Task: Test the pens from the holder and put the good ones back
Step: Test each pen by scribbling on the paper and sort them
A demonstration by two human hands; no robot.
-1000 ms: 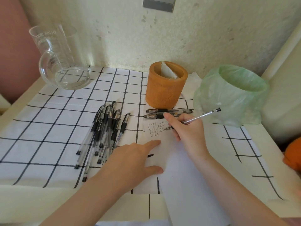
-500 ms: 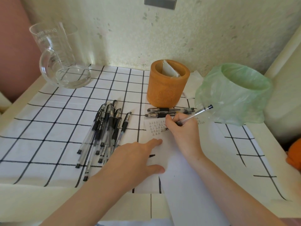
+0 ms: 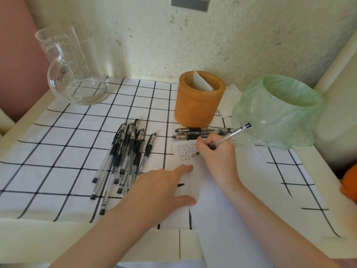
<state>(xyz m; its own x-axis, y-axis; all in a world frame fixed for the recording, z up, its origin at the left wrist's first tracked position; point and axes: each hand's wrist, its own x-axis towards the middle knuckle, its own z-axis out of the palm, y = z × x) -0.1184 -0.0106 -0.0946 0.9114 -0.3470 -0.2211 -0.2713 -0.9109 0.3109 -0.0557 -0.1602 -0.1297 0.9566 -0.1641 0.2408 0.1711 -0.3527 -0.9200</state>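
My right hand (image 3: 219, 153) grips a clear pen (image 3: 232, 133) with its tip down on a white paper sheet (image 3: 222, 200), among rows of small written marks. With straight fingers, my left hand (image 3: 160, 190) presses flat on the paper's left edge. The orange wooden holder (image 3: 199, 101) stands behind the sheet with a white slip inside and no pens showing. Two pens (image 3: 201, 133) lie side by side in front of the holder. Several black-grip pens (image 3: 125, 157) lie in a loose pile left of the paper. A small black cap (image 3: 181, 184) lies on the paper by my left hand.
A glass jug (image 3: 75, 68) stands at the back left of the checked cloth (image 3: 58, 144). A bin lined with a green bag (image 3: 280, 111) stands right of the holder. An orange object (image 3: 349, 182) shows at the right edge. The wall lies close behind.
My right hand has shifted slightly while writing, and the pen's back end has tilted up and swung a little left. My left hand stays pressed on the paper.
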